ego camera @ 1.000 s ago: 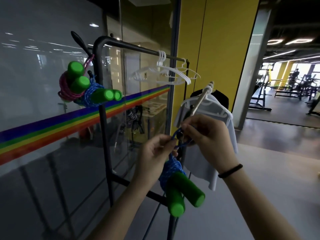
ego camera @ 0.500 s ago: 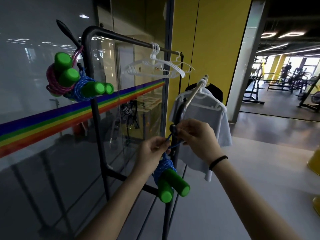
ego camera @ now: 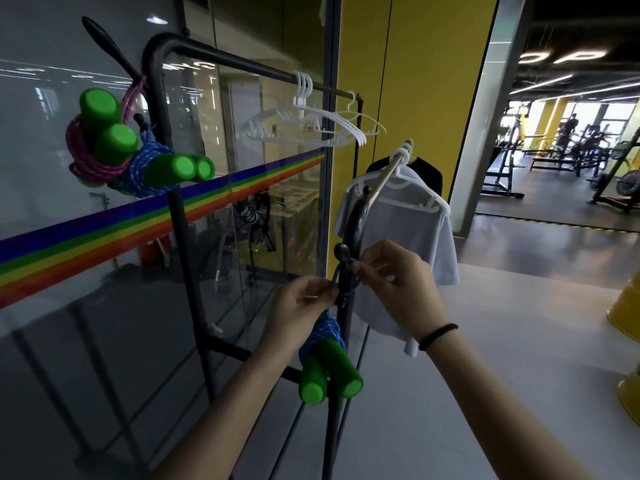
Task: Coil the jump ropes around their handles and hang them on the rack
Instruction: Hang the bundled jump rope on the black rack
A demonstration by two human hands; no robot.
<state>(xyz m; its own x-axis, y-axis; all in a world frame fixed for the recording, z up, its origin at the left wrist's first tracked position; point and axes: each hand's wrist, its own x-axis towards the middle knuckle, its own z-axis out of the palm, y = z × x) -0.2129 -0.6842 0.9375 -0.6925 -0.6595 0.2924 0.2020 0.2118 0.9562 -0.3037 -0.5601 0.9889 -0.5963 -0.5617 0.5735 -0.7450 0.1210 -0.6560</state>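
Both hands are raised at the near upright of the black rack (ego camera: 162, 109), working one loop of blue cord. From my remote station I record the left hand (ego camera: 299, 311) pinched shut on the lower run of that loop, thumb against forefinger. The right hand (ego camera: 398, 289), wearing a black band at the wrist, is closed on the upper run, fingertips nipping the cord just beside a round-headed black peg (ego camera: 343, 251) on the post. The loop lies against the post between the two hands; whether it sits over the peg I cannot tell.

Directly below the left hand hangs the blue jump rope (ego camera: 323, 336), coiled tightly around its two green handles (ego camera: 329, 374), which point down and toward me, touching the post.

Up and well to the left of the hands, two more coiled ropes hang from the rack's upper corner: a pink rope (ego camera: 90, 162) and a second blue rope (ego camera: 147, 166), both on green handles, touching each other.

Above the right hand, white hangers (ego camera: 311, 128) hang on the top rail, and a pale shirt (ego camera: 408, 258) hangs behind the right hand.
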